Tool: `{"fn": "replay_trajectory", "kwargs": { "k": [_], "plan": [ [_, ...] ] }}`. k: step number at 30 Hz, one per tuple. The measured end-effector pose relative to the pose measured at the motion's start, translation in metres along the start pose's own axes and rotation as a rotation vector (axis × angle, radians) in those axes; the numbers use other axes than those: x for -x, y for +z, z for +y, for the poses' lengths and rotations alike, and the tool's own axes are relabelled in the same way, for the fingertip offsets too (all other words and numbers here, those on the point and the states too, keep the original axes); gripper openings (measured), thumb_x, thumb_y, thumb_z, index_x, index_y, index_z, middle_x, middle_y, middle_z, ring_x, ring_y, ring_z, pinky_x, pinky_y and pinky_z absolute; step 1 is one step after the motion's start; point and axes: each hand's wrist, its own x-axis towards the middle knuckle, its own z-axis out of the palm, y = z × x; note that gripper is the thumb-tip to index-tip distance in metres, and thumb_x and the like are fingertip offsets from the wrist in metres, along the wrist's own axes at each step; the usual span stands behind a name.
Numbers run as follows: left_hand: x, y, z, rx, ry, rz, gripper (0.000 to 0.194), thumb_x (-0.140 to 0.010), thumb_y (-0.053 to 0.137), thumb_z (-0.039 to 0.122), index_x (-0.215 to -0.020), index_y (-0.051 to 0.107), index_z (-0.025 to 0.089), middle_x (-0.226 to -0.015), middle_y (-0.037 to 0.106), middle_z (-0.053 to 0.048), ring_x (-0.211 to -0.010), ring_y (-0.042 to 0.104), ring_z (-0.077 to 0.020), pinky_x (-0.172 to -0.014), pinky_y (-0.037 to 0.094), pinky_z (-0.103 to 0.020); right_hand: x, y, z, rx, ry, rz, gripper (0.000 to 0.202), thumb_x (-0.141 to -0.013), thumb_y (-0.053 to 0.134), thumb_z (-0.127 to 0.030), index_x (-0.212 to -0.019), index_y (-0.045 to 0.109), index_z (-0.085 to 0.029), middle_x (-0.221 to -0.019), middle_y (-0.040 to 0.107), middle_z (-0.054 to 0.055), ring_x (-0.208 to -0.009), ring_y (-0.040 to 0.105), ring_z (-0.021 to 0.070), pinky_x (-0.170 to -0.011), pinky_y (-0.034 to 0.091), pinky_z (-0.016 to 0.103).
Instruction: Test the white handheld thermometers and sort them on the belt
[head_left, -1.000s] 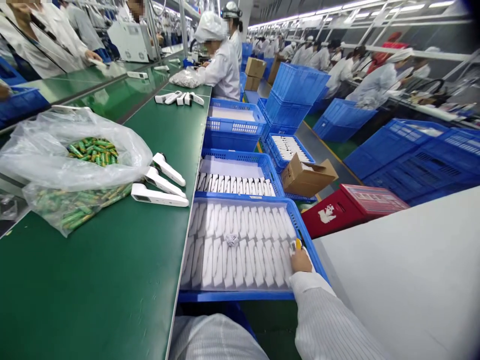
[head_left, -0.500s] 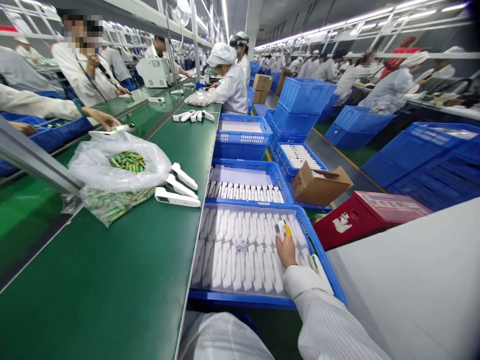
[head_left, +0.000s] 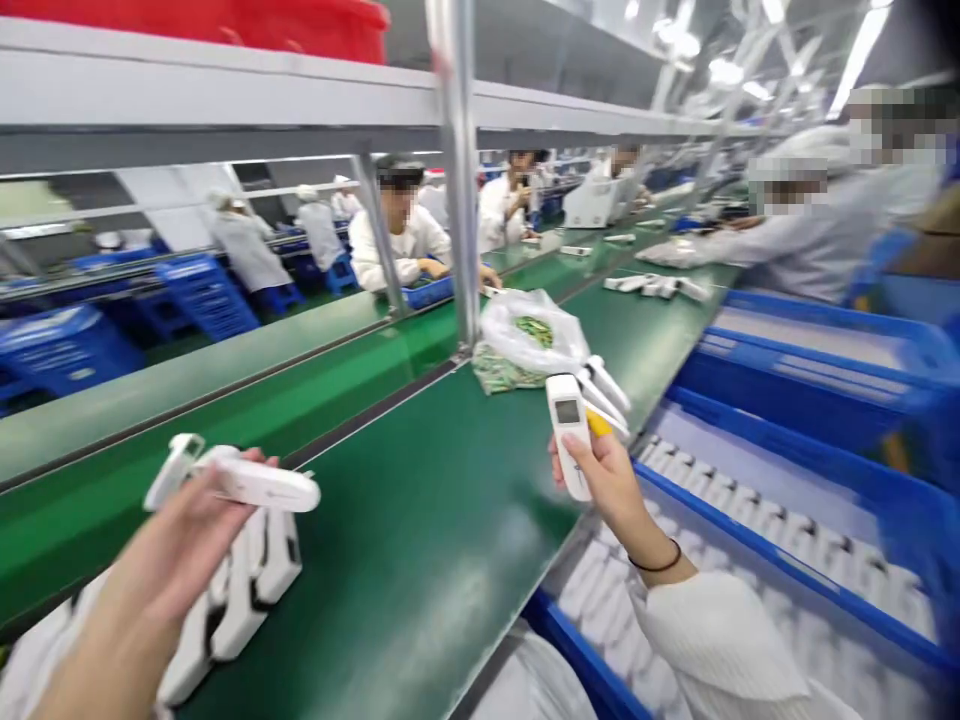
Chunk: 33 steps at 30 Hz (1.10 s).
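My right hand (head_left: 604,475) is closed around a white handheld thermometer (head_left: 568,405), held upright with its small grey screen facing me. Something yellow (head_left: 598,423) shows at a finger of that hand, perhaps a finger cover. On the left, my left hand (head_left: 180,540) grips another white thermometer (head_left: 274,487) lying almost level, blurred by motion. Below and around it, a row of similar thermometers (head_left: 244,600) rests on the green bench (head_left: 420,540), partly hidden by the hand and forearm.
Beyond my right hand stands a clear plastic bag (head_left: 510,335) of green batteries, with a few thermometers beside it. Blue crates (head_left: 810,460) of white thermometers line the bench's right edge. A metal post (head_left: 459,200) rises from the bench. Co-workers (head_left: 401,225) sit across the line.
My view has swung left. The right hand has come up from the crate over the bench with its thermometer. My left hand has entered the view, holding another one.
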Motion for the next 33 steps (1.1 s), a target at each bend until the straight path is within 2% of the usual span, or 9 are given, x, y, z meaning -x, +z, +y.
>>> {"fn": "replay_trajectory", "kwargs": {
  "k": [3, 7, 9, 11, 14, 18, 23, 28, 33],
  "plan": [
    [0.023, -0.024, -0.018, 0.099, 0.001, 0.062, 0.036, -0.093, 0.025, 0.001, -0.111, 0.056, 0.005, -0.085, 0.068, -0.009, -0.074, 0.068, -0.0122, -0.06, 0.058, -0.016, -0.002, 0.077, -0.01, -0.107, 0.145, -0.345, 0.035, -0.075, 0.068, -0.046, -0.086, 0.049, -0.019, -0.062, 0.058, -0.003, -0.043, 0.053, 0.0087, -0.036, 0.044, 0.019],
    [0.044, -0.049, -0.057, 0.172, 0.03, 0.033, 0.023, -0.094, 0.039, 0.015, -0.096, 0.061, 0.008, -0.079, 0.065, -0.007, -0.06, 0.063, -0.01, -0.056, 0.057, -0.017, 0.005, 0.171, 0.003, -0.298, 0.316, -0.633, 0.036, -0.073, 0.07, -0.042, -0.086, 0.046, -0.019, -0.067, 0.061, -0.004, -0.044, 0.054, 0.0081, -0.035, 0.044, 0.018],
    [0.047, -0.061, -0.074, 0.081, 0.102, -0.039, 0.017, -0.086, 0.058, 0.025, -0.098, 0.06, 0.013, -0.081, 0.064, -0.005, -0.062, 0.062, -0.0119, -0.058, 0.058, -0.021, 0.011, 0.204, 0.016, -0.304, 0.381, -0.746, 0.036, -0.073, 0.069, -0.045, -0.082, 0.047, -0.018, -0.063, 0.06, -0.004, -0.042, 0.053, 0.0079, -0.034, 0.044, 0.018],
    [0.047, -0.07, -0.086, -0.041, 0.143, -0.119, 0.04, -0.079, 0.068, 0.033, -0.114, 0.053, 0.02, -0.083, 0.064, -0.002, -0.062, 0.061, -0.0134, -0.058, 0.057, -0.026, 0.018, 0.222, 0.031, -0.277, 0.414, -0.828, 0.036, -0.073, 0.067, -0.047, -0.077, 0.049, -0.016, -0.056, 0.057, -0.004, -0.039, 0.051, 0.0071, -0.033, 0.042, 0.016],
    [0.046, -0.082, -0.095, -0.179, 0.12, -0.227, 0.073, -0.081, 0.065, 0.04, -0.141, 0.026, 0.026, -0.081, 0.062, -0.001, -0.06, 0.06, -0.0146, -0.058, 0.054, -0.029, 0.026, 0.226, 0.047, -0.231, 0.445, -0.866, 0.037, -0.075, 0.066, -0.049, -0.074, 0.048, -0.016, -0.053, 0.054, -0.005, -0.036, 0.049, 0.0061, -0.031, 0.039, 0.015],
    [0.041, -0.091, -0.099, -0.24, 0.063, -0.298, 0.083, -0.085, 0.058, 0.042, -0.148, 0.006, 0.028, -0.085, 0.061, -0.003, -0.063, 0.059, -0.0157, -0.061, 0.052, -0.031, 0.03, 0.217, 0.054, -0.164, 0.506, -0.809, 0.039, -0.072, 0.069, -0.049, -0.077, 0.047, -0.017, -0.059, 0.058, -0.005, -0.038, 0.051, 0.0068, -0.031, 0.041, 0.016],
    [0.035, -0.096, -0.101, -0.2, 0.023, -0.267, 0.079, -0.087, 0.057, 0.042, -0.148, 0.01, 0.03, -0.084, 0.057, -0.002, -0.06, 0.052, -0.0118, -0.054, 0.045, -0.025, 0.031, 0.216, 0.046, -0.109, 0.58, -0.817, 0.037, -0.075, 0.066, -0.049, -0.075, 0.048, -0.017, -0.051, 0.057, -0.003, -0.037, 0.053, 0.0087, -0.034, 0.044, 0.018],
    [0.037, -0.093, -0.098, -0.123, -0.035, -0.268, 0.078, -0.087, 0.058, 0.034, -0.148, 0.008, 0.032, -0.093, 0.057, -0.003, -0.063, 0.056, -0.0124, -0.061, 0.048, -0.028, 0.029, 0.216, 0.039, -0.166, 0.637, -0.748, 0.037, -0.074, 0.065, -0.045, -0.09, 0.047, -0.018, -0.057, 0.059, -0.004, -0.035, 0.052, 0.0111, -0.03, 0.042, 0.021],
    [0.04, -0.089, -0.092, -0.088, -0.083, -0.232, 0.071, -0.089, 0.054, 0.033, -0.146, 0.012, 0.03, -0.098, 0.056, -0.006, -0.064, 0.057, -0.0134, -0.059, 0.052, -0.029, 0.028, 0.212, 0.04, -0.171, 0.724, -0.72, 0.037, -0.077, 0.06, -0.042, -0.1, 0.05, -0.015, -0.054, 0.057, -0.004, -0.034, 0.048, 0.0104, -0.029, 0.041, 0.021]
  ]
}}
